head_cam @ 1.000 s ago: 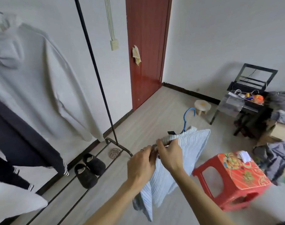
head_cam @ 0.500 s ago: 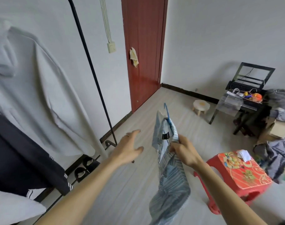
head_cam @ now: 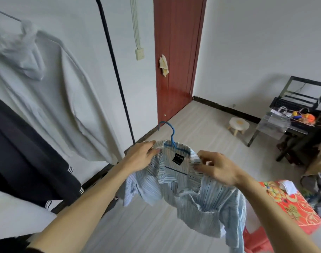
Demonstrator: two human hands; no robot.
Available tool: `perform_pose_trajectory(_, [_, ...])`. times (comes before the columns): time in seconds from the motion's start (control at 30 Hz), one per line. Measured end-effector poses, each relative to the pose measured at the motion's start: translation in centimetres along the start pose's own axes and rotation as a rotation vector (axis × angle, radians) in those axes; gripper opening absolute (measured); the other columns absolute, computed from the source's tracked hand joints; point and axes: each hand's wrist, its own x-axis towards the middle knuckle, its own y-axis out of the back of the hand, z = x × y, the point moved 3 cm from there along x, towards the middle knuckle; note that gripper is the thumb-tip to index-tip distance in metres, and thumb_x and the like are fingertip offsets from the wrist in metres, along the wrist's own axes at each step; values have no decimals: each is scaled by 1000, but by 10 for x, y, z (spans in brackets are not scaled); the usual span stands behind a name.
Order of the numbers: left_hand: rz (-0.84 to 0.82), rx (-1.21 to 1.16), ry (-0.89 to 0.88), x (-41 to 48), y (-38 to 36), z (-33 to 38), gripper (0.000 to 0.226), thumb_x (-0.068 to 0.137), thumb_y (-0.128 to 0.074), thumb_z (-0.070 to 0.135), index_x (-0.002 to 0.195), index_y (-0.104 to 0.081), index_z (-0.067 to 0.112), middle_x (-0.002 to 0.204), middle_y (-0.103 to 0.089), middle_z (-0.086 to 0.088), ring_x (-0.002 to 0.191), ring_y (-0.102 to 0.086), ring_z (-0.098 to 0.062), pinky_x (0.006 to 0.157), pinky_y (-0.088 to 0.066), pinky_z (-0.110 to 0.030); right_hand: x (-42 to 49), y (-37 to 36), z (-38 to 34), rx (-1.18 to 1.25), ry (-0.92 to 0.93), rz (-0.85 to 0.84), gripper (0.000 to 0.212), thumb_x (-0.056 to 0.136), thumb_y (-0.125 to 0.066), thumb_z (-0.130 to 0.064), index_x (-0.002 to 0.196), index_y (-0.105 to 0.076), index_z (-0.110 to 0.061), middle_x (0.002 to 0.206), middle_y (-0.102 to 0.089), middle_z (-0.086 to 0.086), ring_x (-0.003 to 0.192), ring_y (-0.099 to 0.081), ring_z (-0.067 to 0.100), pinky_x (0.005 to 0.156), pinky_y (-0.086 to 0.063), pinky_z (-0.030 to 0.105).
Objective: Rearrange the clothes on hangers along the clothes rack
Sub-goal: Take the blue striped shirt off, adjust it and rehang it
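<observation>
A light blue striped shirt (head_cam: 201,198) hangs on a blue hanger (head_cam: 171,136) in front of me, its collar facing me and a black label showing. My left hand (head_cam: 141,157) grips the left side of the collar. My right hand (head_cam: 218,168) holds the right shoulder of the shirt. The black clothes rack post (head_cam: 117,75) stands just left of the shirt. On the rack hang a white hooded garment (head_cam: 52,92) and a dark garment with white stripes (head_cam: 22,148).
A red door (head_cam: 176,57) is straight ahead. A red patterned stool (head_cam: 291,205) stands low at the right. A small round stool (head_cam: 238,125) and a dark table (head_cam: 298,128) with clutter lie further right. Bare floor lies between them.
The shirt has turned from edge-on to facing me and spread open. My left hand, free half a second ago, now grips the collar. The view has tilted upward.
</observation>
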Motion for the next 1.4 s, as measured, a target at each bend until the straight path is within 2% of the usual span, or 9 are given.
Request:
perform_pose_trajectory(0.13, [-50,-102,125,-14,5,-26,28,102,-49,35,105,-65,13,84,-69,-8,75,-66,-28,71,-51,-40,16,-20,-29,120,84,-155,21,91,-58,-38,87,-56,-18,63,-43,4,59,-38,14,59,-31,35])
perform_pose_trajectory(0.3, [67,-160,291,-44,52,-53,15,98,-54,36,105,-63,26,97,-70,-1,93,-65,-20,86,-50,-35,53,-44,-86,370,168,-209,24,94,-63,-20,77,-66,-36,56,-50,-13,55,-35,10,54,-25,29])
perform_pose_trajectory(0.5, [369,105,464,-93,158,-87,48,97,-56,28,143,-43,32,144,-44,2,128,-46,-17,103,-44,-39,96,-60,-162,479,263,-247,12,90,-63,-19,99,-68,-14,83,-73,-1,76,-62,10,70,-43,25])
perform_pose_trajectory(0.63, [633,210,566,-123,233,-99,58,95,-59,24,149,-37,24,156,-29,0,142,-31,-22,111,-35,-36,129,-66,-229,516,348,-212,12,91,-64,-28,92,-58,-18,63,-58,-14,52,-45,2,53,-33,14])
perform_pose_trajectory(0.73, [770,234,631,-132,281,-105,62,95,-58,27,151,-32,23,161,-20,-1,147,-22,-23,113,-32,-40,150,-70,-279,565,381,-156,19,92,-62,-34,106,-54,-24,88,-63,0,62,-47,9,58,-36,17])
perform_pose_trajectory(0.83, [904,237,671,-131,327,-113,63,95,-58,31,151,-31,22,161,-22,-2,144,-25,-25,109,-35,-39,171,-70,-336,591,469,-109,7,94,-60,-29,91,-58,-24,87,-60,5,72,-50,15,63,-39,25])
perform_pose_trajectory(1.0, [928,189,759,-119,376,-134,65,94,-56,34,151,-29,19,154,-29,-5,138,-36,-28,98,-43,-42,219,-72,-421,536,532,-9,22,95,-55,-28,112,-56,-14,97,-62,1,88,-59,19,71,-42,26])
perform_pose_trajectory(1.23, [883,-12,732,-106,424,-180,53,73,-55,32,124,-48,22,116,-56,-5,111,-54,-29,94,-50,-46,275,-80,-508,567,535,4,10,91,-57,-17,81,-55,-14,63,-51,-3,48,-43,10,49,-34,23])
perform_pose_trajectory(1.4, [865,-68,676,-97,437,-192,47,74,-51,20,120,-52,26,106,-60,-1,108,-55,-27,92,-51,-45,317,-97,-537,527,513,58,7,88,-55,-20,88,-58,-15,72,-59,1,64,-55,19,59,-43,31])
